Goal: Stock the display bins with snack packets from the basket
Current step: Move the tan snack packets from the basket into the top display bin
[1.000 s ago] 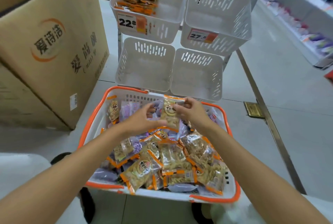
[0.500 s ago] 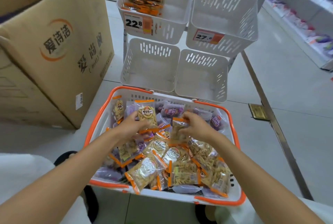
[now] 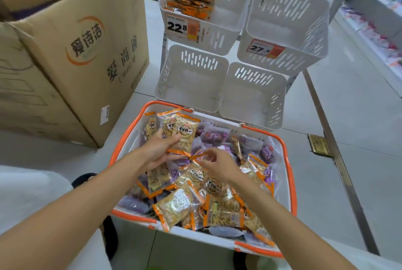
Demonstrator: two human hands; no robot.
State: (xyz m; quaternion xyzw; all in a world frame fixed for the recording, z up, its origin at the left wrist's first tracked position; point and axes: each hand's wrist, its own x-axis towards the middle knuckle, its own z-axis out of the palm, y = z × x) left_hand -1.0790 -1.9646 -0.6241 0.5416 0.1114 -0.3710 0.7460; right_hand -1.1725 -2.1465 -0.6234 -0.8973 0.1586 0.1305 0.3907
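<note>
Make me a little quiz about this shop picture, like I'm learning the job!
1. True or false: the left hand holds orange-edged packets.
2. Which bin already has packets in it? A) the bin tagged 22.8 B) the bin tagged 27.6 C) a lower bin
3. Fill in: the rim of the basket is coloured ____.

Key: 1 true; 2 A; 3 orange.

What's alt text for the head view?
A person's left hand holds a few orange-edged snack packets above a full orange-rimmed basket, while the right hand reaches toward the pile. Beyond stand four white display bins, only the upper-left one holding packets; a cardboard box stands left.
</note>
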